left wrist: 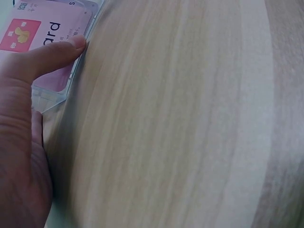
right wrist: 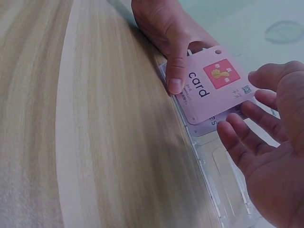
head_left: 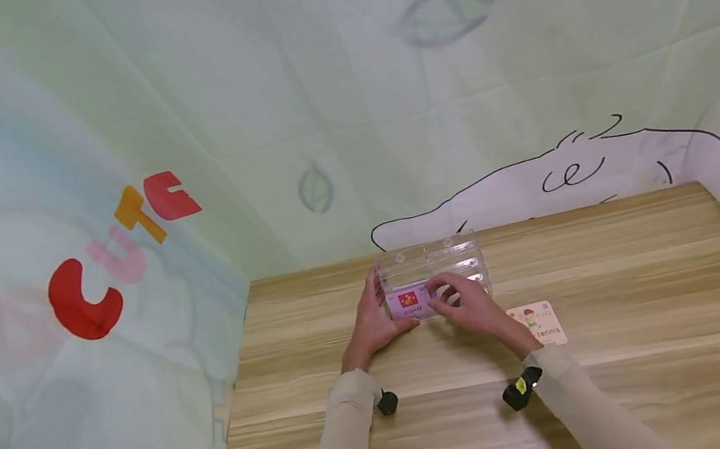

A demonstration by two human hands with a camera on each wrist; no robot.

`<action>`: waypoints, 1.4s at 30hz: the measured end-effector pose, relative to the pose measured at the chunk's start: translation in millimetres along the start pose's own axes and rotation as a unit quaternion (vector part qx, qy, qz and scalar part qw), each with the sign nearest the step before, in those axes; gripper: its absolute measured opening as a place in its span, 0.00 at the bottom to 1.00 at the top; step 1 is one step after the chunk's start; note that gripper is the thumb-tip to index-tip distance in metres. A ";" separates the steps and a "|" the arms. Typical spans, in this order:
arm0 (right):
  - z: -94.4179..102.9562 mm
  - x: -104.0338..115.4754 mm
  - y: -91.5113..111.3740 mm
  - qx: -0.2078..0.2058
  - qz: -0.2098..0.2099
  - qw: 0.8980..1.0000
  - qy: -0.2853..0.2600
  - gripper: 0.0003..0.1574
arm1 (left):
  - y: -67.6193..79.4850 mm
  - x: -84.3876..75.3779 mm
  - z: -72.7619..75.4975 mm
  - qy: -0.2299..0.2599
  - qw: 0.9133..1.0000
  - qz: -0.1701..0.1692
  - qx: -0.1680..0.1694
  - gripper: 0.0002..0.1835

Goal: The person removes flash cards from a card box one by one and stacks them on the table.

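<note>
Near the far edge of the table (head_left: pixel 683 299) are one clear rack (head_left: pixel 403 271), one left hand (head_left: pixel 373 324), one right hand (head_left: pixel 475 308) and at least two pinkish cards (right wrist: pixel 204 102). One tennis card (head_left: pixel 548 322) lies farther from that edge; two black cameras (head_left: pixel 387 402) and two sleeves (head_left: pixel 341 443) show.

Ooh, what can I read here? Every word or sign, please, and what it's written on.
"card": the pink card.
"tennis": the tennis card on the table; an arm may cover more text before it.
"CUTE": the left wall cloth.
"s": end of a mostly covered word on the card beneath the pink one.
Small print and square codes on the cards: too small or blurred to read.
</note>
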State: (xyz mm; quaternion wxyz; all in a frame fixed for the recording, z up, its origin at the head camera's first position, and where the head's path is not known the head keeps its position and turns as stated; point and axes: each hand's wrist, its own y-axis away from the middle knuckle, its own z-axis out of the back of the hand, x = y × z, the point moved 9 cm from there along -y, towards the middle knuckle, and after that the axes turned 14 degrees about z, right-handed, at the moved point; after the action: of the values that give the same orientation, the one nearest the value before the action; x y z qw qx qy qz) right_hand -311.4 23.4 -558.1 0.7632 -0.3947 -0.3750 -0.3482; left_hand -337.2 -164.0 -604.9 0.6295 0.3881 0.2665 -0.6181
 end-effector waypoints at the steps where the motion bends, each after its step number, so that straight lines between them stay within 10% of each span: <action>1: -0.3 -0.5 0.4 -0.001 -0.001 1.000 -0.005 0.19 | 0.1 -0.2 0.1 0.001 1.000 -0.001 0.000 0.73; 14: -8.7 2.8 1.1 0.001 0.047 0.999 -0.007 0.09 | -1.2 -1.2 -0.3 0.010 1.000 -0.007 0.003 0.73; 42: 27.8 12.4 -0.2 -0.068 0.006 0.997 0.034 0.21 | 0.6 -2.4 0.5 0.014 1.000 -0.012 -0.001 0.74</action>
State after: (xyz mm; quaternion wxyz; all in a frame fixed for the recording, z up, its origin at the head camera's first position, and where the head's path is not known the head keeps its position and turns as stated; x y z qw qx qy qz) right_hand -313.8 44.3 -536.2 0.7489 -0.4355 -0.3225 -0.3814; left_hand -336.9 -163.1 -602.6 0.6186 0.3924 0.2806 -0.6202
